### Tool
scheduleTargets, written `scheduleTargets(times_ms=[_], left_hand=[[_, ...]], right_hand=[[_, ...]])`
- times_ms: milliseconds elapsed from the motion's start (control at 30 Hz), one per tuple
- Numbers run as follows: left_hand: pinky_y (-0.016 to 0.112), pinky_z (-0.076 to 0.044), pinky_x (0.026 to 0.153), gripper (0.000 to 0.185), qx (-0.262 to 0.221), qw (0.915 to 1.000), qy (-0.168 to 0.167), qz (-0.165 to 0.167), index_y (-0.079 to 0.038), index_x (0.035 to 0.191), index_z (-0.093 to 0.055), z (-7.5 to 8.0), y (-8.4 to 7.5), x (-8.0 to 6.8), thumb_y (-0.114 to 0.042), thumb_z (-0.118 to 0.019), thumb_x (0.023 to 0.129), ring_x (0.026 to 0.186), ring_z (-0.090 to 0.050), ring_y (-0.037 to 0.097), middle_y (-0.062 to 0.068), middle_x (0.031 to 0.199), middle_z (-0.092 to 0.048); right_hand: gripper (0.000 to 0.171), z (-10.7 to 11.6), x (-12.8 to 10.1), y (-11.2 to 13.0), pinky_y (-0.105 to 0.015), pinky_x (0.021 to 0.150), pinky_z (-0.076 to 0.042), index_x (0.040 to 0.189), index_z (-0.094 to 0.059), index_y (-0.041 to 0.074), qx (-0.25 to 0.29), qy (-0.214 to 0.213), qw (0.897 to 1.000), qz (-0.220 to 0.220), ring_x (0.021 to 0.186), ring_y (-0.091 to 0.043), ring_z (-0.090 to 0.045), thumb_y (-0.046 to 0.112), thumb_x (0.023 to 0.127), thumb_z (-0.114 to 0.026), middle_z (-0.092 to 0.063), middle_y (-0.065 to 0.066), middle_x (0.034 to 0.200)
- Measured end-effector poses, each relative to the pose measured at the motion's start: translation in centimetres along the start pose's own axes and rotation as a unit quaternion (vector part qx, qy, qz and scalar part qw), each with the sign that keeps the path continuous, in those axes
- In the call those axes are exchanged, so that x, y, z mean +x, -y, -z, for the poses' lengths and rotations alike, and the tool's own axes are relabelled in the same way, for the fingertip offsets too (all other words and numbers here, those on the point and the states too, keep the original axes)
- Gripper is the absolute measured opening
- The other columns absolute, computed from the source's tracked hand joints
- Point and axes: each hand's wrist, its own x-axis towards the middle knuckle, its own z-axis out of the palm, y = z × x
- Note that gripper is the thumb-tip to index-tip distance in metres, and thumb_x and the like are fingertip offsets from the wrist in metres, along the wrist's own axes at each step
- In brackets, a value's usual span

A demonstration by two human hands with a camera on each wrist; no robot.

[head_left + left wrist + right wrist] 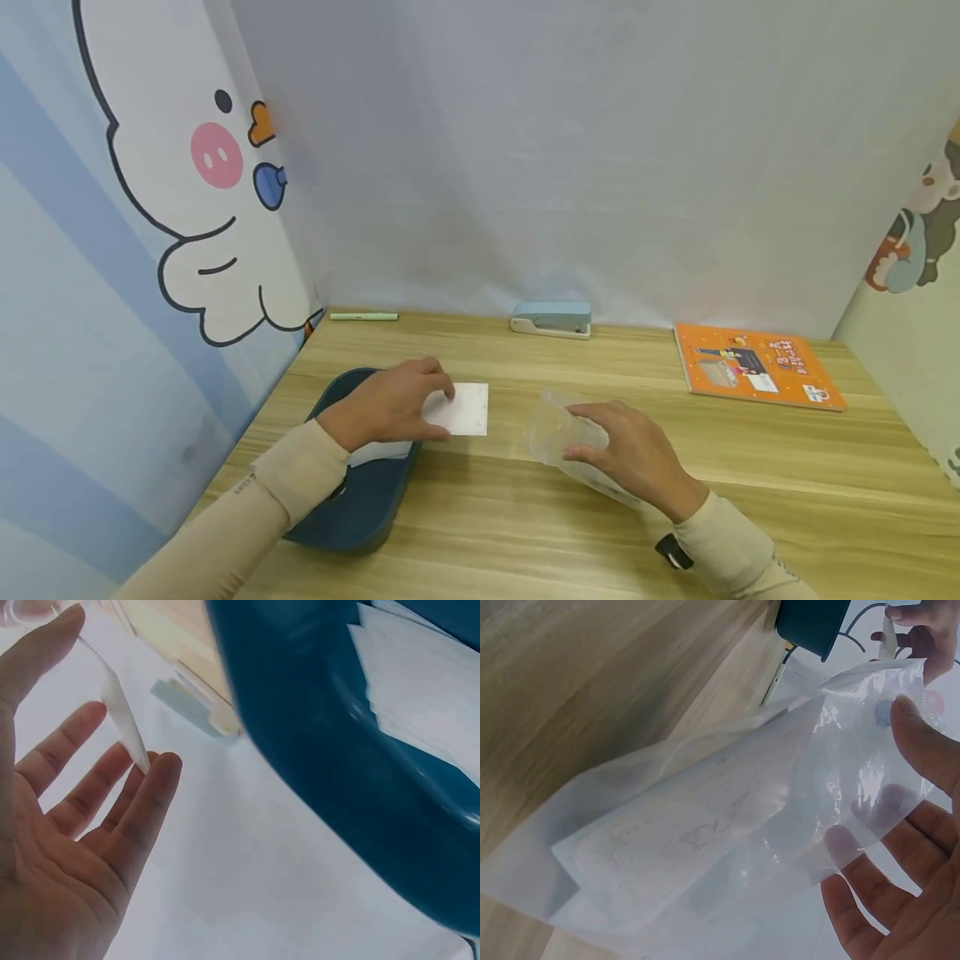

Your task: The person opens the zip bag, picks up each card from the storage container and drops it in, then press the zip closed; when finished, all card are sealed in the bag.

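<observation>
My left hand (397, 404) pinches a small white card (467, 410) by its edges, between thumb and fingers. In the left wrist view the card (124, 716) appears nearly edge-on. Across from it, my right hand (637, 454) holds a clear plastic bag (551, 429) near its mouth, which faces the card. White cards (682, 832) lie inside the bag in the right wrist view; how many is hidden. Under my left forearm stands a dark blue basket (363, 525), with several white cards (427, 690) in it. Card and bag are apart.
Along the back of the wooden table (480, 533) lie a light green pen (364, 317) and a blue-and-white stapler (552, 319). An orange booklet (757, 368) lies at the right. A grey-white wall (570, 167) rises behind.
</observation>
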Motion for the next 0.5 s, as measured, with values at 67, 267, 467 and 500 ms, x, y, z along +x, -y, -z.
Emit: scheduleTargets(times_ms=[67,267,467,500], left_hand=[[0.035,-0.053,0.075,0.046,0.006,0.9998,-0.005,-0.019,-0.017,0.111,-0.072,0.0,-0.7,0.4,-0.046,-0.085,0.079,0.090,-0.059,0.017,0.002,0.113,-0.059],[0.032,-0.053,0.078,0.046,0.023,0.9977,-0.024,-0.059,-0.016,0.109,-0.077,0.0,-2.7,1.7,-0.049,-0.086,0.077,0.094,-0.059,0.017,0.001,0.112,-0.059],[0.028,-0.051,0.072,0.049,0.028,0.9968,-0.022,-0.072,-0.017,0.108,-0.078,-0.3,-3.6,2.2,-0.054,-0.084,0.077,0.091,-0.056,0.014,-0.002,0.108,-0.058],[0.028,-0.051,0.072,0.049,0.030,0.9967,-0.021,-0.072,-0.018,0.109,-0.078,-0.3,-3.7,2.2,-0.054,-0.084,0.077,0.091,-0.056,0.014,-0.002,0.108,-0.058]], right_hand=[[0.056,0.0,0.0,0.0,-0.047,0.081,-0.055,0.121,-0.073,0.011,-0.001,0.002,1.000,-0.001,0.106,-0.028,-0.067,0.036,0.073,-0.089,-0.071,-0.007,0.117],[0.057,0.0,0.1,0.0,-0.046,0.082,-0.055,0.121,-0.073,0.011,-0.001,-0.002,1.000,0.004,0.106,-0.028,-0.067,0.036,0.073,-0.089,-0.072,-0.006,0.117],[0.057,0.0,0.0,-0.1,-0.046,0.084,-0.054,0.121,-0.073,0.010,-0.003,-0.005,1.000,0.006,0.108,-0.029,-0.067,0.036,0.073,-0.089,-0.071,-0.007,0.117],[0.057,0.1,0.0,-0.1,-0.047,0.085,-0.054,0.121,-0.073,0.010,-0.002,-0.003,1.000,0.005,0.108,-0.029,-0.067,0.036,0.073,-0.089,-0.071,-0.007,0.118]])
